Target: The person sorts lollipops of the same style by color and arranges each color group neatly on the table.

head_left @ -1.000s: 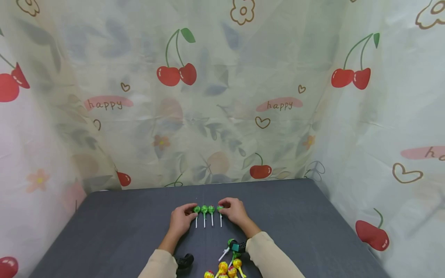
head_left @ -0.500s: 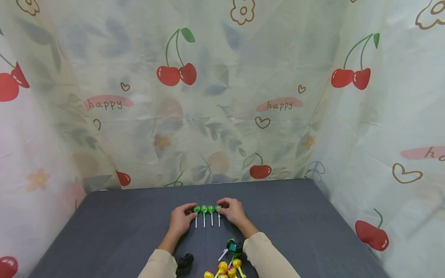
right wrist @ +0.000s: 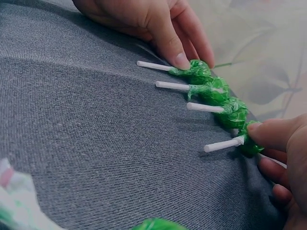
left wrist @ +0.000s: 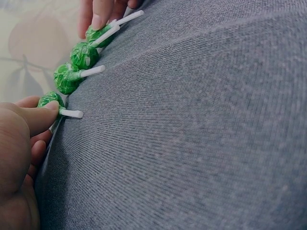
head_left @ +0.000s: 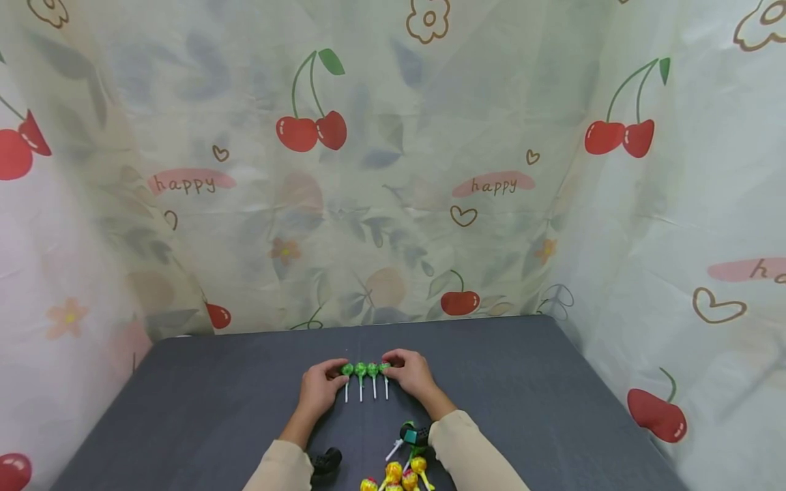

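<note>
Green is gleaming on four lollipops (head_left: pixel 360 369), their sticks (right wrist: pixel 205 108) showing white; nearer, other lollipops (head_left: pixel 394 470) are flashing yellow! The table cover (head_left: pixel 245 392) is running dark grey, and the far curtain (head_left: pixel 393 170) is sporting red cherries (head_left: pixel 297 135) and brown hearts (head_left: pixel 463 217).

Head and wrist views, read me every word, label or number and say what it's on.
"happy": back curtain, left part
"happy": back curtain, right part
"h" and a cut-off letter: right curtain, at frame edge
Green lollipops, yellow lollipops, right wrist device: any print too small or blurred to read
</note>
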`<state>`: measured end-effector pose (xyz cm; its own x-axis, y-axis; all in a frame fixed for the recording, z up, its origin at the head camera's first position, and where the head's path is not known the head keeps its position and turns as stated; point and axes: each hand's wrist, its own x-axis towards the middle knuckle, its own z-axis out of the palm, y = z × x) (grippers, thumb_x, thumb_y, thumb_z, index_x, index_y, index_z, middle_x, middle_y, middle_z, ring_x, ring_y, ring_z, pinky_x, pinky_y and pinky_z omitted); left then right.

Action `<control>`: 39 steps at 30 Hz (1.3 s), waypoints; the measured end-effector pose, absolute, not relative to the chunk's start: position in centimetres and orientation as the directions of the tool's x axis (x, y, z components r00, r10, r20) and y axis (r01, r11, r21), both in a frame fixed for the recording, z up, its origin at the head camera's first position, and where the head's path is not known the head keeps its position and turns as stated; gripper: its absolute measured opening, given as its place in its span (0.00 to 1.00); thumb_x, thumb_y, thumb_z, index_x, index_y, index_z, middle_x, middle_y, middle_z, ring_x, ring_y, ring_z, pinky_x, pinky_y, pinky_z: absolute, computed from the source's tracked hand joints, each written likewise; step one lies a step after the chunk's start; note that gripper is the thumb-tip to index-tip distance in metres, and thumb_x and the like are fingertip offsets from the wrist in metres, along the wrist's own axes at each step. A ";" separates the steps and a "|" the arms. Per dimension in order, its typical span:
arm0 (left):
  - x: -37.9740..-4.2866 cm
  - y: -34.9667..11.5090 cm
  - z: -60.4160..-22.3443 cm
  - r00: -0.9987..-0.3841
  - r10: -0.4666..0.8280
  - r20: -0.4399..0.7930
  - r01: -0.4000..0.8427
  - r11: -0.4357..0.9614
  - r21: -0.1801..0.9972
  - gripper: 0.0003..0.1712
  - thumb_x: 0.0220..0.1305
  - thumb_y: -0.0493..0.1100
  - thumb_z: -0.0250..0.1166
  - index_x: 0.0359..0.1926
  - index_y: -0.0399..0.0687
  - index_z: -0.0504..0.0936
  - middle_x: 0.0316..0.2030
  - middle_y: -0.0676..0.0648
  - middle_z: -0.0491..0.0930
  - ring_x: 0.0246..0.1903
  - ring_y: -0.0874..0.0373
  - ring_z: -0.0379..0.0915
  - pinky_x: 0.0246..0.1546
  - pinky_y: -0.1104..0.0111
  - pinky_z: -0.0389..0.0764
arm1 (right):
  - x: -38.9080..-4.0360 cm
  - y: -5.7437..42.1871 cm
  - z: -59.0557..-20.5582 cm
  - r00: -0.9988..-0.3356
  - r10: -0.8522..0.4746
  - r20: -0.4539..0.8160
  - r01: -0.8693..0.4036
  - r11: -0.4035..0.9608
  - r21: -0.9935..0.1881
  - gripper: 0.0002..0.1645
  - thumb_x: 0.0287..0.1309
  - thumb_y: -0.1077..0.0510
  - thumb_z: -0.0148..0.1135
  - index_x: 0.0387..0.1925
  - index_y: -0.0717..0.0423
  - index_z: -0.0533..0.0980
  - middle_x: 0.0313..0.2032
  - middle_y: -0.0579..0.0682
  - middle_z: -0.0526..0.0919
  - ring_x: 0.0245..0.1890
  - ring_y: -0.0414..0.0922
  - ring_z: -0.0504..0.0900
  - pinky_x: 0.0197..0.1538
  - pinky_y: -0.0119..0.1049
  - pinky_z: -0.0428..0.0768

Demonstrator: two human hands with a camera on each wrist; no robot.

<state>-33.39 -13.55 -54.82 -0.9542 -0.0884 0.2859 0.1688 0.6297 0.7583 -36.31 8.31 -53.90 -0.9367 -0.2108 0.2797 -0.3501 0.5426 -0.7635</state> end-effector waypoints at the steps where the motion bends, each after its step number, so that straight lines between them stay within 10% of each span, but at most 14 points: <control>1: -33.4 -13.5 -54.8 -0.954 -0.090 0.285 0.167 0.630 0.758 0.16 0.55 0.35 0.73 0.46 0.47 0.87 0.29 0.53 0.81 0.29 0.60 0.73 0.33 0.63 0.73 | -36.3 8.3 -53.9 -0.938 -0.210 0.277 -0.347 0.540 -0.766 0.11 0.51 0.62 0.73 0.39 0.55 0.84 0.35 0.45 0.85 0.34 0.42 0.81 0.40 0.37 0.77; 39: -33.2 -13.4 -54.5 -0.963 -0.093 0.255 0.141 0.633 0.761 0.16 0.55 0.35 0.72 0.47 0.48 0.87 0.30 0.53 0.81 0.30 0.60 0.74 0.34 0.62 0.73 | -32.5 12.2 -51.4 -0.917 -0.310 0.252 -0.376 0.453 -0.809 0.17 0.57 0.57 0.70 0.46 0.61 0.81 0.32 0.45 0.81 0.31 0.41 0.78 0.36 0.35 0.76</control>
<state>-33.22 -13.43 -54.54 -0.9625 -0.0928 0.2549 0.1406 0.6329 0.7614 -32.52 12.16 -51.35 -0.9167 -0.3101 0.2520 -0.3755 0.4527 -0.8087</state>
